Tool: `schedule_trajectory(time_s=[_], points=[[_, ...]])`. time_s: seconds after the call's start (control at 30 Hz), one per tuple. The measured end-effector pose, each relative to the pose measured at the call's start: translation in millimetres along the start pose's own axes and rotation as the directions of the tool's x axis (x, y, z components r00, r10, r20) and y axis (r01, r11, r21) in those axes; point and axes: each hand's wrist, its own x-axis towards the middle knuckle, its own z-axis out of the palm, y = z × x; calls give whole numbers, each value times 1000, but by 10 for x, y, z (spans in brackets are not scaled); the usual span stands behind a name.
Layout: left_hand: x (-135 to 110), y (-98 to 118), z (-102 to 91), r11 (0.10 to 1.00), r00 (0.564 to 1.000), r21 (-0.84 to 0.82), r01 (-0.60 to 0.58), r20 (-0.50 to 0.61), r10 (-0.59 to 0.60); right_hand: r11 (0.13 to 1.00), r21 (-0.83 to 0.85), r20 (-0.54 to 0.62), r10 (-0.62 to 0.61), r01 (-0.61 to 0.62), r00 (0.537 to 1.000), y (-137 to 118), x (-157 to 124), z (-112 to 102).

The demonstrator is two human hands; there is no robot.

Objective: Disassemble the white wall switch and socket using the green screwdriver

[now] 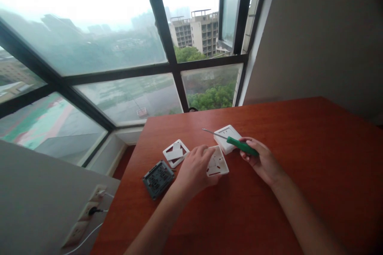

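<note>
My right hand (259, 157) is closed around the green handle of a screwdriver (242, 146), whose metal shaft points left and slightly away from me. With its fingers wrapped over the left edge, my left hand (197, 167) grips a white open-backed socket box (220, 162); part of the box is hidden by the hand. Just beyond, under the screwdriver's shaft, lies a white wall socket (228, 133) with slots in its face. Left of my left hand are a dark grey socket back part (158, 179) and a white cover frame (171, 163) with a white strip lying across it.
Everything lies on a reddish-brown wooden table (254, 219), whose left edge drops to the floor. Large dark-framed windows (125, 71) stand behind it. On the low wall at left are several power outlets (86, 211) with plugs and a white cable. A grey wall (323, 40) rises at right.
</note>
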Motion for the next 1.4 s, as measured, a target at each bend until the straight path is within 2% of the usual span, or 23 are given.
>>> schedule_trajectory(time_s=[0.1, 0.17, 0.33, 0.4, 0.53, 0.67, 0.77, 0.9, 1.03, 1.1, 1.23, 1.4], points=[[-4, -72, -123, 1000, 995, -8, 28, -90, -29, 999, 21, -27, -24, 24, 999, 4, 15, -21], [-9, -201, -254, 998, 985, 6, 66, -162, -64, 999, 34, -33, -31, 32, 999, 10, 25, -37], [-70, -792, -620, 970, 935, 116, 216, -312, -171, 999, 28, -13, -14, 15, 1000, 24, 35, -47], [-112, -1062, -704, 946, 916, 145, 290, -330, -230, 1000, 23, -6, -9, 10, 1000, 20, 29, -42], [-184, -1474, -701, 881, 876, 190, 433, -321, -361, 1000, 19, -33, -17, 17, 999, 3, 16, -35], [-189, -1660, -580, 873, 880, 194, 447, -270, -391, 1000, 9, -40, -8, 8, 999, -1, 13, -26], [-185, -1645, -536, 882, 882, 194, 430, -298, -365, 1000, 5, -34, -6, 6, 999, 5, 16, -24], [-301, -1395, -592, 880, 867, 194, 435, -353, -351, 1000, 8, -32, -14, 14, 999, 8, 18, -31], [-595, -1066, -581, 909, 893, 132, 396, -285, -348, 1000, 15, -21, -7, 7, 1000, 3, 13, -21], [-757, -960, -505, 913, 909, 106, 394, -190, -371, 1000, 16, -21, -1, 2, 1000, 2, 11, -9], [-982, -887, -324, 896, 905, 131, 423, -104, -412, 1000, 16, -16, 2, -2, 1000, 1, 10, 9], [-1078, -906, -223, 904, 904, 92, 418, -136, -405, 1000, 12, -11, 10, -10, 1000, 5, 5, 9]])
